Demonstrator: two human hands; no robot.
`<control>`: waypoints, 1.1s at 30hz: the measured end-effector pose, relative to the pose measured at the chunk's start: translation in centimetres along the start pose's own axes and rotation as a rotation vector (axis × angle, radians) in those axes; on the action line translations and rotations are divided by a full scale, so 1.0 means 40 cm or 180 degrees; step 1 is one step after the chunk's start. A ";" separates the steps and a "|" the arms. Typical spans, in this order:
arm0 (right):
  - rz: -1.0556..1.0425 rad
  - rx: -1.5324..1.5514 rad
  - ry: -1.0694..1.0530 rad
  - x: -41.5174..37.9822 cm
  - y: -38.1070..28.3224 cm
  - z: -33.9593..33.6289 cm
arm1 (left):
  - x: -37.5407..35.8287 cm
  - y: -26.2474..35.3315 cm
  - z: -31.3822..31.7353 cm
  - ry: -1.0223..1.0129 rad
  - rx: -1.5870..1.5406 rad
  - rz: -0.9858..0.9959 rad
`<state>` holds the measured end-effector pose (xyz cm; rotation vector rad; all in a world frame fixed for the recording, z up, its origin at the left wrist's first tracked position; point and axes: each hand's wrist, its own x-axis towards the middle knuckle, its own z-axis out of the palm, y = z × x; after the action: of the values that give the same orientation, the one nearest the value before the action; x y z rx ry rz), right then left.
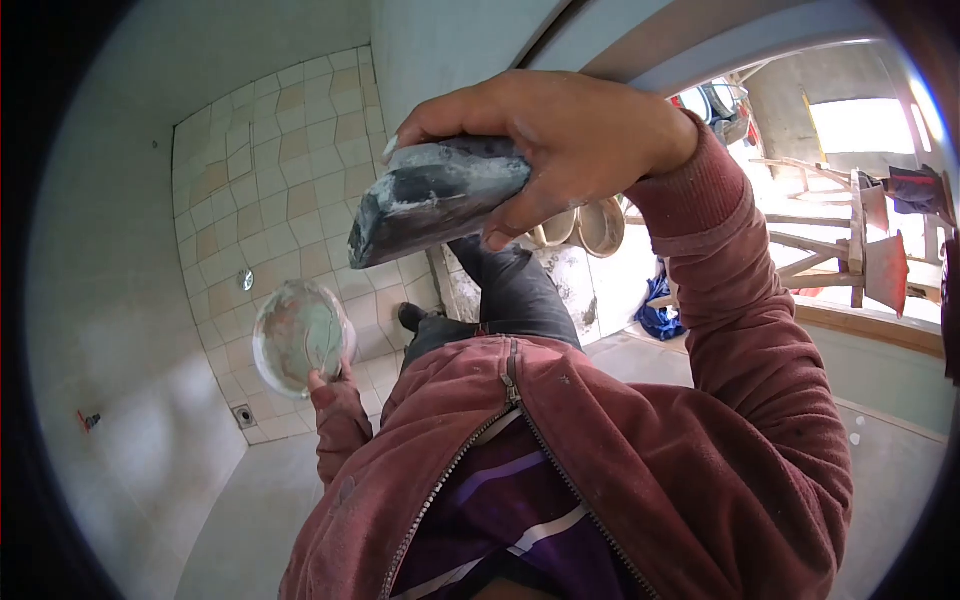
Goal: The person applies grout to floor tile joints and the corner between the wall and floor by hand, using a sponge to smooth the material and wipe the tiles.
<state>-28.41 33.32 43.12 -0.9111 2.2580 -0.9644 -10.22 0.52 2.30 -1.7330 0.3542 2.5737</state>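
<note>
Nearest to us is our own chest, in a dusty maroon zip jacket [640, 450] hanging open over a purple striped shirt [500, 510]. From it our right hand [570, 140] rises up close to the camera, fingers wrapped firmly over the top of a dark, plaster-smeared block [435, 200] — thumb beneath, the other fingers curled along its upper edge. The block tilts down towards the left, its lower end grey with dried white paste.

Lower and to the left, our left hand [335, 385] grips a small round bowl [300, 335] by its bottom rim; only the fingertips show, pinched on the edge, the rest hidden behind the sleeve. The bowl faces us, its inside streaked with whitish and reddish residue, well apart from the block.

Below the hands our dark trouser leg [510, 290] and shoe [410, 318] stand on a tiled floor [280, 170] of pale and tan squares, with a small drain [245, 280] set in it. Pale smooth walls [110, 300] rise around the tiles.

Farther off, two tan buckets [590, 228] sit by a blue cloth [655, 305], and beyond them — in bright daylight — stands a wooden frame [820, 250].
</note>
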 end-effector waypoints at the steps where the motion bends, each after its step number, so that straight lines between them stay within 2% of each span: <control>1: -0.0048 0.0006 -0.0013 -0.004 0.000 0.003 | -0.022 0.000 0.023 0.0059 0.0031 -0.0056; 4: -0.0134 0.0003 0.0010 -0.018 -0.002 0.013 | -0.037 -0.002 0.029 0.0097 0.0128 0.0056; 7: -0.0112 0.0012 0.0029 -0.001 0.000 -0.001 | 0.002 0.015 0.018 -0.0227 0.0112 -0.0070; 9: -0.0116 0.0044 0.0004 0.000 -0.004 0.005 | -0.007 0.022 0.010 0.0175 0.0130 -0.0197; 13: -0.0149 -0.0011 0.0039 0.005 0.000 0.003 | -0.005 0.027 -0.027 0.0448 0.0263 -0.0239; 16: -0.0305 0.0011 -0.0075 0.021 0.010 -0.005 | -0.025 0.009 -0.077 0.0338 -0.0021 -0.0049; 18: -0.0415 0.0163 -0.0101 0.022 0.006 -0.003 | -0.037 0.008 -0.134 0.0143 0.0266 0.0181; 20: 0.0204 0.0148 -0.0276 0.017 -0.010 -0.007 | -0.053 0.021 -0.168 0.0364 0.0062 0.0028; 21: 0.0183 0.0135 -0.0280 0.020 -0.010 -0.007 | -0.054 0.021 -0.177 0.0558 -0.0106 -0.0181; 23: 0.0289 0.0312 -0.0271 0.010 -0.006 -0.005 | -0.047 0.021 -0.211 0.0616 -0.0105 -0.0188; 26: 0.0238 0.0345 -0.0304 0.011 -0.008 -0.009 | -0.020 0.023 -0.208 0.0697 -0.0167 -0.0534; 33: 0.0024 0.0124 -0.0188 0.002 -0.007 -0.008 | 0.000 -0.024 -0.091 0.0663 0.0268 -0.0221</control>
<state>-28.58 33.26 43.52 -0.9017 2.1844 -0.9624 -6.79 0.73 0.82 -1.9505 0.3930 2.3020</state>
